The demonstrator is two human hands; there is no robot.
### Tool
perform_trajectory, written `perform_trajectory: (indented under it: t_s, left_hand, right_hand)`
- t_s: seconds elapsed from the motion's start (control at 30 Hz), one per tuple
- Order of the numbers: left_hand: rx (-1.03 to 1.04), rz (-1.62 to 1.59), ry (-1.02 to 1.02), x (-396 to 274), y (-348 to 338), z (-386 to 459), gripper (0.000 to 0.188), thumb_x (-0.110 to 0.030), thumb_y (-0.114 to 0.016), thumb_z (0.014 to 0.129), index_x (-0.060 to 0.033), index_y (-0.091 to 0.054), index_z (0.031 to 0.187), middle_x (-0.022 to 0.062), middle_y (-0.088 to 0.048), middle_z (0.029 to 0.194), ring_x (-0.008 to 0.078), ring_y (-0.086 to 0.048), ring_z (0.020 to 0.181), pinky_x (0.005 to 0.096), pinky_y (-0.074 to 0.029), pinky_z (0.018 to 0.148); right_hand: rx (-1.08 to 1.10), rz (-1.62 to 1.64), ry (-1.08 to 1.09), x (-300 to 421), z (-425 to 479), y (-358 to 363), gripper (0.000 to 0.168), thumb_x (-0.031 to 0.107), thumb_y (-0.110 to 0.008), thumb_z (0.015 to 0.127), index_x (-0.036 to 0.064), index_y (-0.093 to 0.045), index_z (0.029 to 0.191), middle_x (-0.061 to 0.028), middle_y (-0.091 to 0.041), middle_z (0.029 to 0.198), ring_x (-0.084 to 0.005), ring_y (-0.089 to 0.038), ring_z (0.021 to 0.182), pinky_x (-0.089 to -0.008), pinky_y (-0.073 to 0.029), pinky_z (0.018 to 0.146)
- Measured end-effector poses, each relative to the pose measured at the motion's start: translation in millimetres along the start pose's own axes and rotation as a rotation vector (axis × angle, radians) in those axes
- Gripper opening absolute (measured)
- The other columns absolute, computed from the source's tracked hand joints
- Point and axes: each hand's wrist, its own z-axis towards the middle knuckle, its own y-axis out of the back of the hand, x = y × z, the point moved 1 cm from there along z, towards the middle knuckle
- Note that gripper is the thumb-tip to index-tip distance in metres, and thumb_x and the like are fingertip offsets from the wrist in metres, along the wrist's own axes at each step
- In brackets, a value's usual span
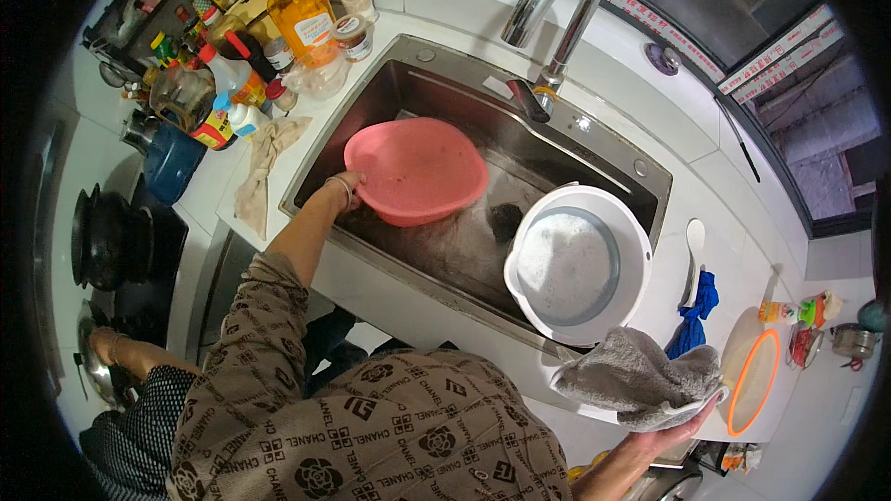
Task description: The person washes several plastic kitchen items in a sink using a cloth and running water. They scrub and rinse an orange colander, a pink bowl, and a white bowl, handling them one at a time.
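Note:
My left hand (351, 188) grips the near left rim of a pink plastic basin (418, 167), which sits tilted in the left part of the stainless steel sink (459, 243). A grey towel (637, 376) lies bunched in my right hand (686, 424), held over the counter's front edge at the right. Between the hands, a white plastic bucket (518, 268) stands in the right side of the sink. Sudsy water (571, 268) fills part of it. Behind the sink rises a chrome faucet (557, 35), its spout above the back of the bowl.
Bottles, including an orange pump bottle (299, 14), crowd the left counter beside a beige cloth (268, 167). On the right counter lie a white rice paddle (695, 250), a blue cloth (692, 320) and an orange-rimmed container (752, 383). Another person's hand (108, 346) is by a pan lid (94, 369).

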Motion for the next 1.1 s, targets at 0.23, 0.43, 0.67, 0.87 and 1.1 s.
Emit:
perform_trajectory:
  t_s: [0.23,0.43,0.67,0.87,1.1]
  left_hand:
    - [-0.339,0.078,-0.560,3.9,-7.2,31.2,0.021,-0.009,-0.054,0.075,0.0017,-0.057,0.093,0.0095,-0.060,0.075,0.0193,-0.057,0.062,0.0320,-0.046,0.056]
    - [-0.298,0.371,-0.892,-54.6,-35.6,-65.1,0.031,-0.006,-0.057,0.071,-0.0058,-0.058,0.102,0.0087,-0.063,0.087,0.0184,-0.059,0.076,0.0298,-0.045,0.068]
    - [-0.483,0.757,-1.150,-67.4,-31.0,-141.5,0.033,-0.016,-0.057,0.069,-0.0152,-0.057,0.102,0.0133,-0.061,0.081,0.0309,-0.058,0.075,0.0392,-0.046,0.066]
    - [-0.695,0.799,-1.390,-82.3,-28.4,-197.6,0.029,-0.016,-0.055,0.070,-0.0154,-0.056,0.099,0.0135,-0.060,0.080,0.0329,-0.057,0.073,0.0419,-0.046,0.062]
    - [-0.753,0.942,-1.541,-77.8,-44.1,-251.6,0.021,-0.014,-0.057,0.068,-0.0118,-0.057,0.089,0.0108,-0.060,0.079,0.0300,-0.058,0.071,0.0379,-0.046,0.059]
  right_hand:
    - [0.105,-0.005,-0.035,-4.6,4.8,-0.2,0.042,0.038,-0.042,0.087,0.004,-0.053,0.109,-0.0119,-0.054,0.110,-0.0270,-0.050,0.103,-0.0459,-0.039,0.090]
    - [0.219,0.068,-0.179,-17.1,5.3,-14.3,0.039,0.037,-0.045,0.086,0.007,-0.055,0.107,-0.0096,-0.056,0.109,-0.0252,-0.052,0.101,-0.0449,-0.039,0.088]
    - [0.395,0.046,-0.173,-41.0,14.4,-28.7,0.040,0.036,-0.040,0.088,0.008,-0.052,0.114,-0.0105,-0.053,0.115,-0.0245,-0.050,0.106,-0.0429,-0.037,0.092]
    - [0.866,0.199,-0.378,-90.3,7.2,-102.5,0.050,0.040,-0.049,0.082,0.007,-0.047,0.118,-0.0114,-0.049,0.119,-0.0248,-0.046,0.110,-0.0431,-0.035,0.094]
    - [1.501,-0.793,1.279,-212.0,-11.1,-242.1,0.044,0.014,-0.061,0.067,0.012,-0.050,0.110,-0.0131,-0.051,0.109,-0.0335,-0.046,0.104,-0.0421,-0.035,0.090]
